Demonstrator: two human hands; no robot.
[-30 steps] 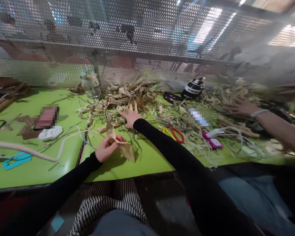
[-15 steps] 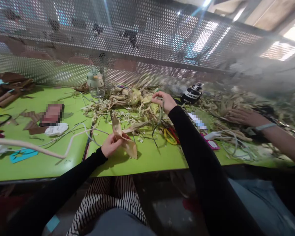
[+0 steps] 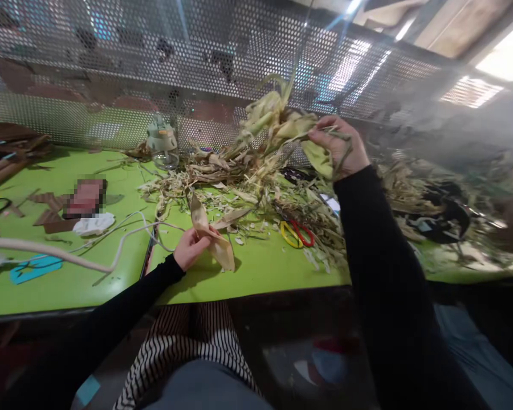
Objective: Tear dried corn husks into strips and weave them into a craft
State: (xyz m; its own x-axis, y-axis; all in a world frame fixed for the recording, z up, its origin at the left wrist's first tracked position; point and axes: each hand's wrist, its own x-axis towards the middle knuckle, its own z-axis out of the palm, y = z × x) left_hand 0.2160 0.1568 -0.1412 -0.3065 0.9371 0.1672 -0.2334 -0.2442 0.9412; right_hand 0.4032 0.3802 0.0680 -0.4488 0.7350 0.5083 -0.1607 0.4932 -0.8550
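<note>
My left hand [image 3: 188,250] is closed on a folded tan corn husk [image 3: 220,251] just above the front of the green table. The husk's upper tip sticks up past the fingers. My right hand [image 3: 344,149] grips a bunch of pale yellow-green corn husks [image 3: 263,118], raised over the table in front of the mesh screen. Its fingers are wrapped round the bunch's right end, with green strips across them. Below lies a heap of dry husks and shreds [image 3: 214,171].
Scissors with yellow and red handles [image 3: 297,234] lie amid the scraps. A clear bottle [image 3: 164,142] stands at the perforated screen [image 3: 128,102]. To the left are a phone [image 3: 85,198], white tissue [image 3: 93,224] and a pale cable [image 3: 77,257]. Another person's hand blurs at far right.
My right hand has moved up and to the right, lifting the husk bunch from the heap. My left hand stays nearly still with its husk. The other person's arm has shifted right.
</note>
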